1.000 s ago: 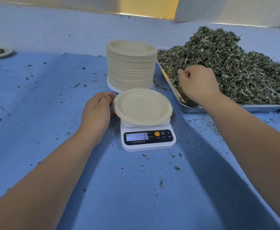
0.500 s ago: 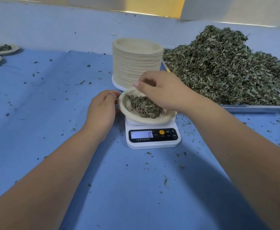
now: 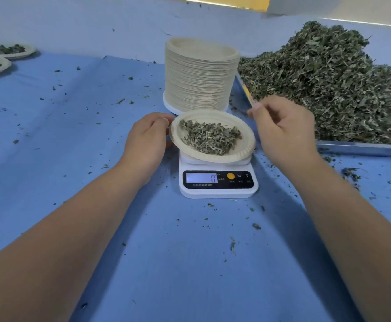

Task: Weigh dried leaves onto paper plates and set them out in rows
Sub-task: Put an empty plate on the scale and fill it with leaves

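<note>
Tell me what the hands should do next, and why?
Probably the left hand should let go of the paper plate: it holds the rim, the plate sits tilted on the scale, and the display reads 0 despite the dried leaves.

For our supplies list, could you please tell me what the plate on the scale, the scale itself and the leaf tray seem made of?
Plate: probably moulded paper pulp, matte beige, crimped rim. Scale: apparently smooth white plastic, dark display panel. Tray: looks like stainless steel, its bare edge grey and shiny.
</note>
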Demonstrator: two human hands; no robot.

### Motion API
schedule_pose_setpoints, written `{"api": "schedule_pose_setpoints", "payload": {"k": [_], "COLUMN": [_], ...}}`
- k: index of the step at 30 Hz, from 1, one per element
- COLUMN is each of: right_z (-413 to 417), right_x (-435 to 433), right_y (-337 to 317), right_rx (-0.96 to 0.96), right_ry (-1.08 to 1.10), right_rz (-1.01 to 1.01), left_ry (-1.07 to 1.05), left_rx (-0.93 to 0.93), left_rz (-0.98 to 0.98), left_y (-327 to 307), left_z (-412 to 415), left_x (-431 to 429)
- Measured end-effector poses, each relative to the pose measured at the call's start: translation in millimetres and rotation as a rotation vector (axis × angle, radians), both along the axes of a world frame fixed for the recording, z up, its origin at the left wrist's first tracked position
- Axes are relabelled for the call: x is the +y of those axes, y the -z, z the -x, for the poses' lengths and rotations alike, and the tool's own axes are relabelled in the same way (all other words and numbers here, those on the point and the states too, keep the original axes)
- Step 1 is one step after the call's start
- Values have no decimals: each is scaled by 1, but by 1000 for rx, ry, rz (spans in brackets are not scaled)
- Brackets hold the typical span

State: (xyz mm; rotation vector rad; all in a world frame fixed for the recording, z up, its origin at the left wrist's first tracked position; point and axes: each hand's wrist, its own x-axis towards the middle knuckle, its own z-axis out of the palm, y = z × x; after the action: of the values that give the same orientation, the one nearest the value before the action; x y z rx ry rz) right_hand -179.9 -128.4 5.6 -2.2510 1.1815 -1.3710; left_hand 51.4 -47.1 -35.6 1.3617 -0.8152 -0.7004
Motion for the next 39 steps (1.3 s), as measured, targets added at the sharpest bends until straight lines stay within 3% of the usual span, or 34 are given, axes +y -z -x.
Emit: {"api": "schedule_pose_setpoints", "payload": {"k": [21, 30, 36, 39], "right_z": [1, -17, -45, -57], "right_x": [-21, -147, -188, -199], "right_y": [8, -7, -6, -5], "right_rx": [-5, 435, 510, 513], "right_ry": [1, 197, 162, 166], "right_rz": [-13, -365, -356, -458], "left_ry": [-24, -55, -92, -93], "left_rx": [-2, 6, -9, -8], "left_rz": [4, -15, -28, -29], "left_y": [5, 6, 7, 8], "left_z": [1, 1, -1, -2], "left_x": [-3, -5, -11, -12]}}
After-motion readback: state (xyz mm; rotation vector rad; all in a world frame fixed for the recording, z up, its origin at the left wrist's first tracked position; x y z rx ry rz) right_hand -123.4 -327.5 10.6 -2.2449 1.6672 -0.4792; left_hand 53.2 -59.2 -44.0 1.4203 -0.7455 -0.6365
